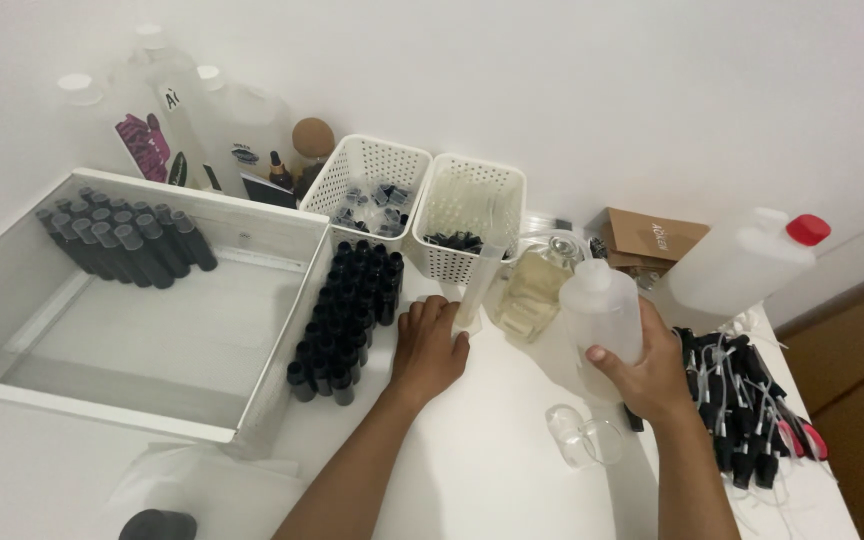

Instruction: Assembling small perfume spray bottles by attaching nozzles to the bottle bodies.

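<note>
My right hand [652,375] grips a translucent white squeeze bottle [600,305] upright above the white table. My left hand [428,345] rests flat on the table with fingers together, right beside a block of several small black bottles [350,315] standing in rows. Its fingertips are close to a narrow clear measuring cylinder [476,288]. A square glass bottle of pale yellow liquid [532,290] stands between the two hands. A small clear glass cup [584,438] lies on the table below my right hand.
A large white open tray [282,300] at left holds several dark bottles [127,245] in its far corner. Two white perforated baskets [472,190] stand behind. A white jug with red cap [742,262] and a pile of black spray pumps [747,400] sit right. Large bottles line the wall.
</note>
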